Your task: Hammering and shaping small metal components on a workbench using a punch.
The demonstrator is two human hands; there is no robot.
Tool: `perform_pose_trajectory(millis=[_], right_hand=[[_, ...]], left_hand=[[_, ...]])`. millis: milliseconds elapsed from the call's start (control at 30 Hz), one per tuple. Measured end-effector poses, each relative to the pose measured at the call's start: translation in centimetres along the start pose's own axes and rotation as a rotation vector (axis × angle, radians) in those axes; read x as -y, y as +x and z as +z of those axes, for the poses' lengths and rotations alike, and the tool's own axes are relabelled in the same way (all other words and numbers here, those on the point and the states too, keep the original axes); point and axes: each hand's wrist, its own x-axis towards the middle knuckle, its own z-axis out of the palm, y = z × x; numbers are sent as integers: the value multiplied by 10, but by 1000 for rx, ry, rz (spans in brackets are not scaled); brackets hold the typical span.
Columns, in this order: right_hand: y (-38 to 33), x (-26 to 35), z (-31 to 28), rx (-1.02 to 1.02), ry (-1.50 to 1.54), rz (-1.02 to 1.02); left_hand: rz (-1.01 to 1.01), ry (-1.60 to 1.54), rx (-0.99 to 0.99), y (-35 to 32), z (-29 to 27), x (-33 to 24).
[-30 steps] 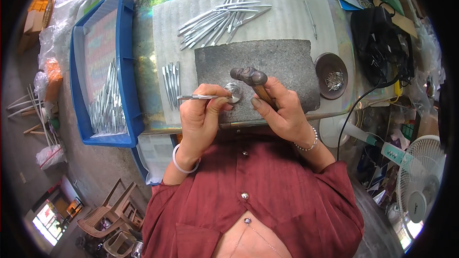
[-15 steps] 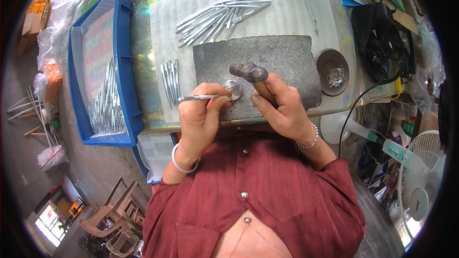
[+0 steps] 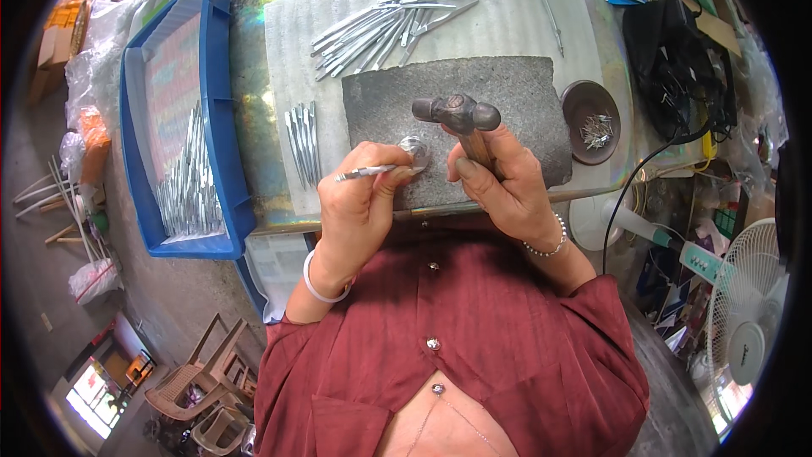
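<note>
My left hand (image 3: 359,199) is closed in a pinch on a slim silver metal rod (image 3: 362,173), which points off to the left. Just beyond its fingertips, a small round shiny metal piece (image 3: 414,147) rests on a dark stone slab (image 3: 516,85). In my right hand (image 3: 506,182) is a hammer (image 3: 458,113), gripped by its wooden handle close under the head. The hammer head hangs over the slab, to the right of the round piece and apart from it.
A loose pile of silver rods (image 3: 385,30) lies on white foam sheeting (image 3: 288,42), with a smaller row of rods (image 3: 302,144) at its left. Many more fill part of a blue tray (image 3: 222,118). On the right, a brown bowl (image 3: 575,110) holds small metal pins, near a black bag (image 3: 677,68).
My right hand has turned the hammer, and its head has shifted right and slightly nearer the camera. The rod in my left hand has swung a little, its left end moving right.
</note>
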Motion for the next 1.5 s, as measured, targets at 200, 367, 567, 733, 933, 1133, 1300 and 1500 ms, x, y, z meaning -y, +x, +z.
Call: perform_pose_trajectory(millis=[200,367,567,733,933,1133,1300,1500], right_hand=[[-5,1,4,-4,27,-20],[8,30,7,158,-190,-427],[25,75,23,294,-429,-652],[23,71,27,345,-673,-667],[22,86,30,353,-606,-511],[-7,102,2,273,-399,-166],[-16,118,-8,412,-637,-265],[-18,124,-3,384,-888,-439]], left_hand=[[198,351,6,-4,7,-12],[273,416,-2,-8,2,-5],[314,272,82,-1,-2,-6],[272,261,31,-4,-1,-7],[310,379,112,-6,0,8],[284,293,11,-6,-4,2],[284,238,16,-4,-3,3],[278,235,2,-4,-2,4]])
